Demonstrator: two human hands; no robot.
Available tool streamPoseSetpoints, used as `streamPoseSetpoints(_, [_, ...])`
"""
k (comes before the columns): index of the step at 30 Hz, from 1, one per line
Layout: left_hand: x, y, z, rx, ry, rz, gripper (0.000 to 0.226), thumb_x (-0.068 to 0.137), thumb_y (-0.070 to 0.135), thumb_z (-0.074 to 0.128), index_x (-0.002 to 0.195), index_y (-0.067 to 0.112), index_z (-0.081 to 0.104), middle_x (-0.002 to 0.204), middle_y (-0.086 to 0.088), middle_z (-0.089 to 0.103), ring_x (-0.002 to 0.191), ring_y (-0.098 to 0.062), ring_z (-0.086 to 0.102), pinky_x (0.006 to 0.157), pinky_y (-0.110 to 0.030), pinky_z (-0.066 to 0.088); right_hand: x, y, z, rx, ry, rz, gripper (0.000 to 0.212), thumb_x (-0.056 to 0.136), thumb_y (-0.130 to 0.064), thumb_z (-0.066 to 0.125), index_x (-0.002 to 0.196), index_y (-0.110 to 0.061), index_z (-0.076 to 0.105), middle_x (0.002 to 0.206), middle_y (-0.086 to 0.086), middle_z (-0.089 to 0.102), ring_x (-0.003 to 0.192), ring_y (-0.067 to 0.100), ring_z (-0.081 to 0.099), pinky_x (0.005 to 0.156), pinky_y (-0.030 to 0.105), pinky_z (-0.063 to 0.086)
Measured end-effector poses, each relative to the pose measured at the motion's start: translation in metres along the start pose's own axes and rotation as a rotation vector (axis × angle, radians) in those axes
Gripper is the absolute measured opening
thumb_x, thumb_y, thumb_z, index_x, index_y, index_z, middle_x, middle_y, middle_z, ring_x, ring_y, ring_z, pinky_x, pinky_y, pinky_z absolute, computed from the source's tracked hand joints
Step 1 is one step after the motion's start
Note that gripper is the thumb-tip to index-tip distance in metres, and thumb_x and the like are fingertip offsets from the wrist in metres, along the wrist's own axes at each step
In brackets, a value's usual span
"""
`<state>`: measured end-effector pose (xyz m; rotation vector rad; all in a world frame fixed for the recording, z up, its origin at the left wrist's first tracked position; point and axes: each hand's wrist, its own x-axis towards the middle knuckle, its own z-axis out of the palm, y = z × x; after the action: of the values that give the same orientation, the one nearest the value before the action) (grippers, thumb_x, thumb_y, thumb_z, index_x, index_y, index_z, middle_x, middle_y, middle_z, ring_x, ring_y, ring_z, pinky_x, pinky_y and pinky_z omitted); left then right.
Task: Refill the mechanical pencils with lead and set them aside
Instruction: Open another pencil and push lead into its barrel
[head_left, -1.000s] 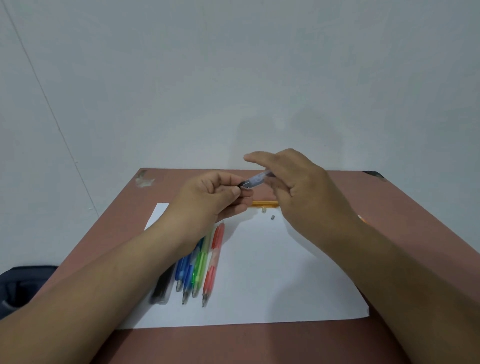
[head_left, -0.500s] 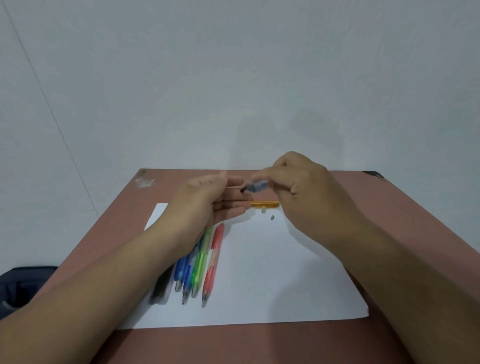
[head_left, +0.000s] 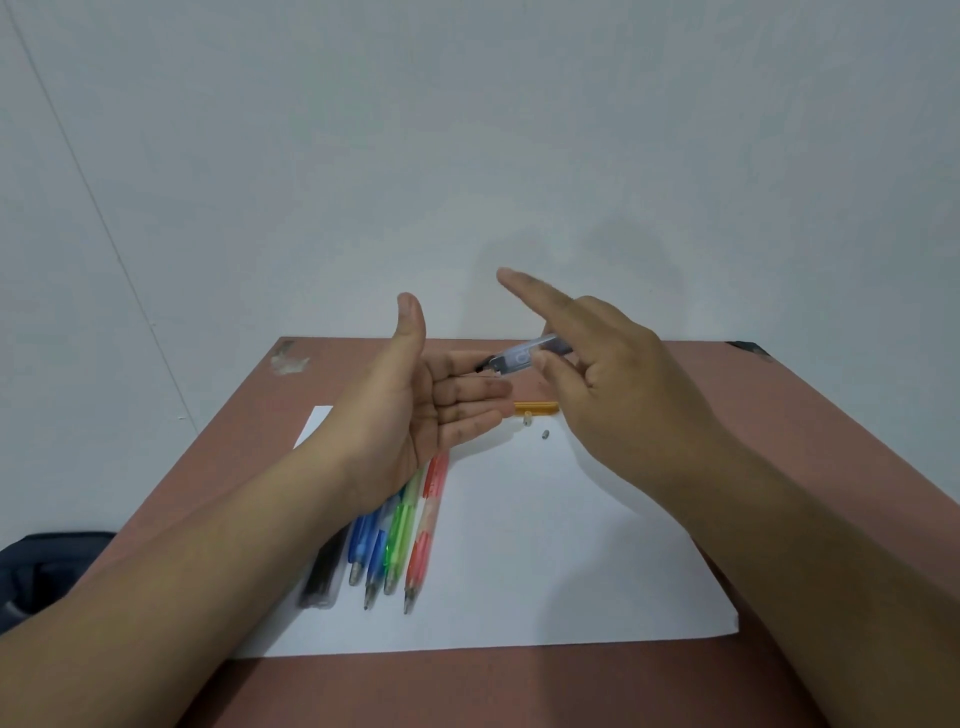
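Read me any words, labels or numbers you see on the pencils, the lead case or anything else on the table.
No text can be read.
Lead case in the right hand: a pale round mark on its side, too blurred to read.
Pencils on the paper: no print can be made out.
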<state>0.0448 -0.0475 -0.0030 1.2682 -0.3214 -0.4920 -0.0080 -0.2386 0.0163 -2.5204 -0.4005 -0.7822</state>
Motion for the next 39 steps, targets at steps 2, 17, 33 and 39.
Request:
streamPoseSetpoints(2, [-0.001, 0.000, 0.001, -0.035, 0.002, -0.014, 0.102, 0.088, 0.081, 0.016, 0.135, 0.000, 0.056, 0.125, -0.023, 0.066, 0.116, -0.030, 0.066, 0.111, -0.043, 0.044, -0.001, -0.002, -0.002, 0.000, -0.012, 0.009, 0.070, 0.103, -0.018, 0.050, 0.146, -0.065, 0.022, 0.096, -0.008, 0.052, 0.078, 0.015, 0.054, 0.072, 0.040, 0.053])
streamPoseSetpoints(17, [-0.003, 0.001, 0.002, 0.000, -0.004, -0.014, 0.097, 0.089, 0.078, 0.017, 0.132, 0.001, 0.057, 0.123, -0.020, 0.068, 0.116, -0.030, 0.067, 0.107, -0.041, 0.046, 0.001, 0.000, 0.001, -0.055, -0.019, 0.021, 0.070, 0.103, -0.019, 0.050, 0.149, -0.062, 0.021, 0.091, -0.009, 0.049, 0.075, 0.013, 0.051, 0.069, 0.038, 0.053])
streamPoseSetpoints(33, [-0.009, -0.003, 0.007, 0.359, 0.260, 0.197, 0.010, 0.091, 0.015, 0.069, 0.087, 0.013, 0.078, 0.090, -0.008, 0.077, 0.092, -0.025, 0.074, 0.093, -0.039, 0.058, 0.002, -0.004, -0.001, 0.100, 0.001, 0.150, 0.064, 0.102, -0.018, 0.052, 0.146, -0.060, 0.034, 0.101, -0.007, 0.058, 0.092, 0.012, 0.058, 0.080, 0.035, 0.056])
streamPoseSetpoints(39, [-0.009, -0.002, 0.005, 0.382, 0.273, 0.201, 0.013, 0.092, 0.019, 0.068, 0.089, 0.010, 0.077, 0.089, -0.007, 0.077, 0.092, -0.026, 0.073, 0.093, -0.040, 0.058, 0.001, -0.004, -0.002, 0.162, -0.006, 0.165, 0.062, 0.101, -0.018, 0.055, 0.143, -0.060, 0.038, 0.100, -0.011, 0.057, 0.088, 0.008, 0.057, 0.072, 0.019, 0.053])
